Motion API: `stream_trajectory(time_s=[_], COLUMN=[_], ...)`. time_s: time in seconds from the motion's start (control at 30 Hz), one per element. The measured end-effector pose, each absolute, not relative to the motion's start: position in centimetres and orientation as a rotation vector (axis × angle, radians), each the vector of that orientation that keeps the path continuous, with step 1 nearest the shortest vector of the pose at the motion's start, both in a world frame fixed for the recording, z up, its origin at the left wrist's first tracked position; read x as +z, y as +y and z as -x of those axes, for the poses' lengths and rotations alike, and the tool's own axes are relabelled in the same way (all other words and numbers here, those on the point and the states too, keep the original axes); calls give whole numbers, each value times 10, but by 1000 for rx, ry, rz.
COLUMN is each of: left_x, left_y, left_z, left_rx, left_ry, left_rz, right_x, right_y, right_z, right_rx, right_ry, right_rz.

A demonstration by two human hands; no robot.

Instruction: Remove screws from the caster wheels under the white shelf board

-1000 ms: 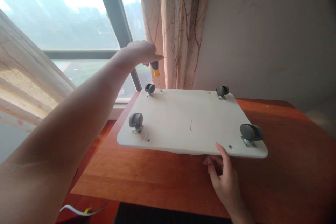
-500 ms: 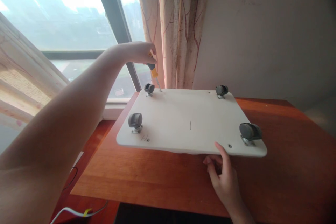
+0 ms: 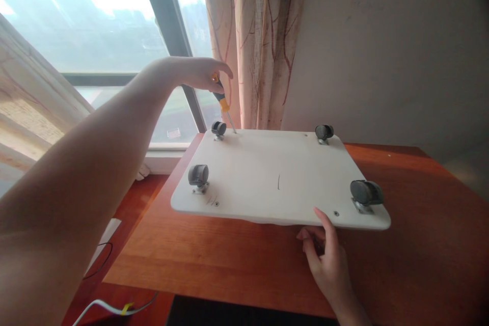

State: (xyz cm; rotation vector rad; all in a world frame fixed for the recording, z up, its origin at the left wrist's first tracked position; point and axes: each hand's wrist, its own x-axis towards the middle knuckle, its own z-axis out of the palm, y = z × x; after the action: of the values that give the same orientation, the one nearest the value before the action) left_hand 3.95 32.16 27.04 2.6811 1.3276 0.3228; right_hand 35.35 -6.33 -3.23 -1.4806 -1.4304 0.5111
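Note:
A white board (image 3: 260, 168) with rounded corners lies underside up, a caster wheel near each corner, including a front-right caster (image 3: 365, 193). At its far left edge, my left hand (image 3: 202, 74) holds a yellow and black screwdriver (image 3: 220, 94) by the handle, index finger lifted away from it. The shaft tilts down, its tip meeting the board beside the back-left caster (image 3: 218, 130). My right hand (image 3: 326, 254) is at the front edge, index fingertip on the board's top face and the other fingers curled below, partly hidden.
Beneath the board is a reddish-brown wooden table (image 3: 171, 254). A window (image 3: 95, 25) and patterned curtain (image 3: 260, 41) stand behind at the left, with a grey wall (image 3: 382, 51) at the right. A white cable (image 3: 103, 304) with a yellow tag runs on the floor.
The fingers of my left hand have loosened and shifted around the screwdriver handle, showing more of it. The screwdriver tip stays at the same spot. My right hand has not moved on the board.

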Motion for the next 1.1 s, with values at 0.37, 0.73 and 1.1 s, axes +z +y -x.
stream_trajectory(time_s=[0.37,0.73,1.1], left_x=[240,247,247], left_y=[345,339,324], left_z=[-47,-49,-51], left_rx=[520,551,510], left_ry=[1120,1378,1540], left_rz=[-3007,-2816,-2697], right_x=[-37,-39,-34], right_y=[-65,-65,-64], right_z=[-353,-357,-352], right_rx=[527,562,559], right_ry=[-1423,-1411,-1399], right_rz=[1486,1485,1481])
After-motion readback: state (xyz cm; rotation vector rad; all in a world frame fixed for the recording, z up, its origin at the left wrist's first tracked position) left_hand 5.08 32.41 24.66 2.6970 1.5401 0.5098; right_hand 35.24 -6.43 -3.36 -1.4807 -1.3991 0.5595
